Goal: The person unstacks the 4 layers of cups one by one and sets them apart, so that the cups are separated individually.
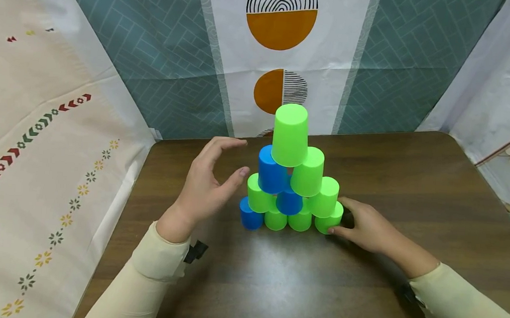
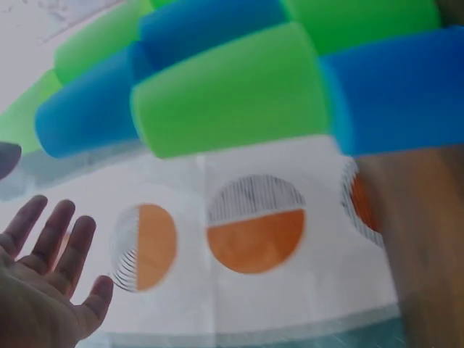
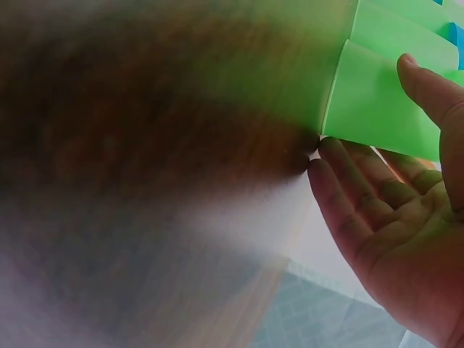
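Observation:
Upside-down plastic cups stand stacked as a pyramid on the table, in the middle of the head view. One green cup (image 1: pixel 290 134) tops it, over a blue cup (image 1: pixel 272 170) and another green cup (image 1: pixel 308 172). My right hand (image 1: pixel 368 228) holds the green cup at the bottom right (image 1: pixel 328 219) between thumb and fingers; in the right wrist view its fingertips (image 3: pixel 330 170) rest at the tabletop beside that cup's rim. Left of the stack, my left hand (image 1: pixel 208 185) is raised with spread fingers, apart from the cups and holding nothing.
The brown wooden table (image 1: pixel 280 291) spreads around the stack. Behind its far edge hangs a patterned cloth (image 1: pixel 173 57) with orange half circles. A pale embroidered cloth (image 1: pixel 48 153) hangs at the left, and a white one (image 1: pixel 504 74) at the right.

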`<state>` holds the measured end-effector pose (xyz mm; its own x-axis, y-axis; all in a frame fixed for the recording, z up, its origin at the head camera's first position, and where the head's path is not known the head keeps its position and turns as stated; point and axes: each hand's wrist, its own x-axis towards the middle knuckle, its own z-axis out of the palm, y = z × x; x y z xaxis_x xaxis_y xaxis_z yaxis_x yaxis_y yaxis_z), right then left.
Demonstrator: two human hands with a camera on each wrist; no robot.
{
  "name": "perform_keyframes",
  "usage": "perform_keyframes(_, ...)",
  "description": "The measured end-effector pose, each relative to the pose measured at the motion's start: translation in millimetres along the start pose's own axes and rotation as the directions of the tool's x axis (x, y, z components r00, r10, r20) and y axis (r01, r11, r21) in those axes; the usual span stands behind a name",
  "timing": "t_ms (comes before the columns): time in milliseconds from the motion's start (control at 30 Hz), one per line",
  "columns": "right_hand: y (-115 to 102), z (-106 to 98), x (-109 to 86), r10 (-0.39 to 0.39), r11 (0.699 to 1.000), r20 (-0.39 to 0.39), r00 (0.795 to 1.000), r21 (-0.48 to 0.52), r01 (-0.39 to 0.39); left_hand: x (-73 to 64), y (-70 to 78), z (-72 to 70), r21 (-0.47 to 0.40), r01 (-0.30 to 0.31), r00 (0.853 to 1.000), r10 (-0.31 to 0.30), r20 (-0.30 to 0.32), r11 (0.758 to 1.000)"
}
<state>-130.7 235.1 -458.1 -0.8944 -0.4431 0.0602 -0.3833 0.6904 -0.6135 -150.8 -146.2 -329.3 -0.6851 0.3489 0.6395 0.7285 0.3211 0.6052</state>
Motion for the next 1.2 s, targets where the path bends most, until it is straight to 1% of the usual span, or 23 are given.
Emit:
perform_keyframes(133,0,1,0.9,-0.001,1.000,-0.005,1.000,-0.015,0.001,15.3,14.5,1.7,-0.016,-0.026,0.999,0.026,-0.040,1.000)
perform_keyframes(233,-1,0,1.1,-0.002,1.000,-0.010,1.000,-0.019,0.002,25.7,25.4,4.9,-0.025,-0.047,0.997,0.046,-0.055,0.999)
perform_keyframes(333,-2,0,1.2,-0.001,1.000,-0.014,1.000,-0.020,0.000,34.7,34.3,10.1,-0.035,-0.046,0.998,0.044,-0.044,0.998)
perform_keyframes(433,-3,0,0.9,0.002,1.000,-0.019,1.000,-0.019,-0.003,42.7,40.2,16.9,-0.033,-0.023,1.000,0.022,-0.017,0.999)
perform_keyframes(533,-5,0,0.1,-0.007,1.000,-0.025,1.000,-0.017,0.007,49.9,42.9,23.5,-0.042,0.013,1.000,-0.013,0.008,0.999)
perform_keyframes(667,-5,0,0.0,-0.018,1.000,-0.032,0.999,-0.022,0.018,56.9,43.6,30.3,-0.081,0.076,0.997,-0.074,0.022,0.994)
perform_keyframes(800,-4,0,1.0,-0.009,1.000,-0.027,1.000,-0.023,0.009,61.5,42.9,34.9,-0.120,0.128,0.992,-0.125,0.028,0.985)
perform_keyframes(933,-3,0,1.6,-0.005,1.000,-0.021,1.000,-0.026,0.004,63.7,41.6,38.1,-0.147,0.161,0.987,-0.155,0.050,0.976)
perform_keyframes(1067,-1,1,2.1,0.000,1.000,-0.016,1.000,-0.022,0.000,63.2,42.5,40.3,-0.140,0.177,0.984,-0.169,0.063,0.974)
perform_keyframes(1200,-1,1,2.3,0.004,1.000,-0.013,1.000,-0.017,-0.004,62.9,44.4,41.8,-0.140,0.159,0.987,-0.154,0.047,0.977)
